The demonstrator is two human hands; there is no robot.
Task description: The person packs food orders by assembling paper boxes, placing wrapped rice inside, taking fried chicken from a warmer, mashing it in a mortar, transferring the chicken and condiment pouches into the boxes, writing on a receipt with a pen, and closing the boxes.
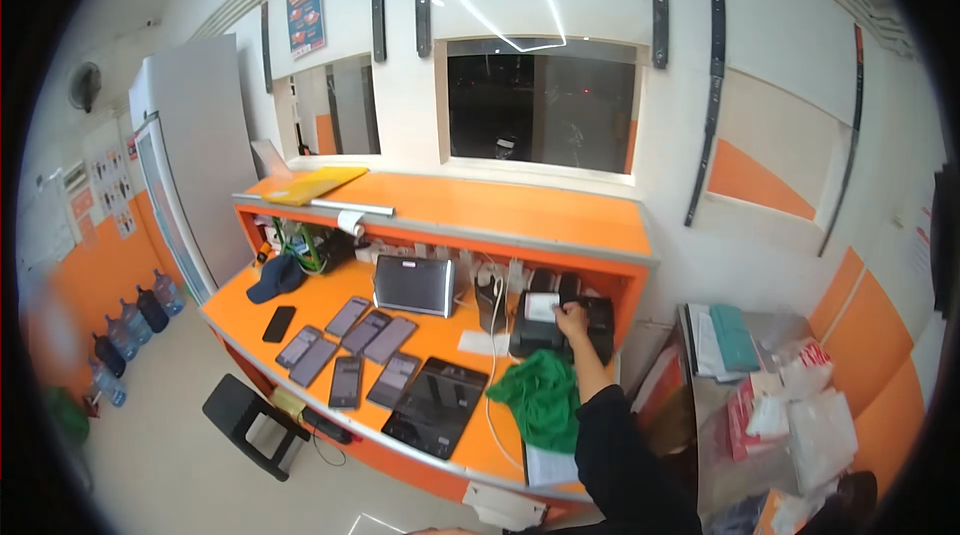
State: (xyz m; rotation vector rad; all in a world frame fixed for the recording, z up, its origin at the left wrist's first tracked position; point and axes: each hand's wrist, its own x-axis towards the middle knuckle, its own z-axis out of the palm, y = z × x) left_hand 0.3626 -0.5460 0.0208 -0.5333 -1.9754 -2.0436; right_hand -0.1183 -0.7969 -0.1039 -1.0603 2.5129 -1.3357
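Note:
My right hand [572,321] reaches to the back right of the orange desk, at a black boxy device [540,341] that looks like a small printer. Its fingers are curled beside a white paper slip [541,306] on top of the device; what they grip is too small to make out. Under my right forearm lies a crumpled green cloth [540,397]. Of my left hand [438,532] only a sliver of skin shows at the bottom edge, with the fingers hidden. Several phones [390,338] and a black tablet [437,407] lie on the desk to the left.
A dark-screened tablet [413,285] stands at the back of the desk [330,310]. A white cable [490,415] runs down past the green cloth. A blue cap [276,278] lies at left. A black stool [255,423] stands in front; plastic bags [822,435] fill the right-hand table.

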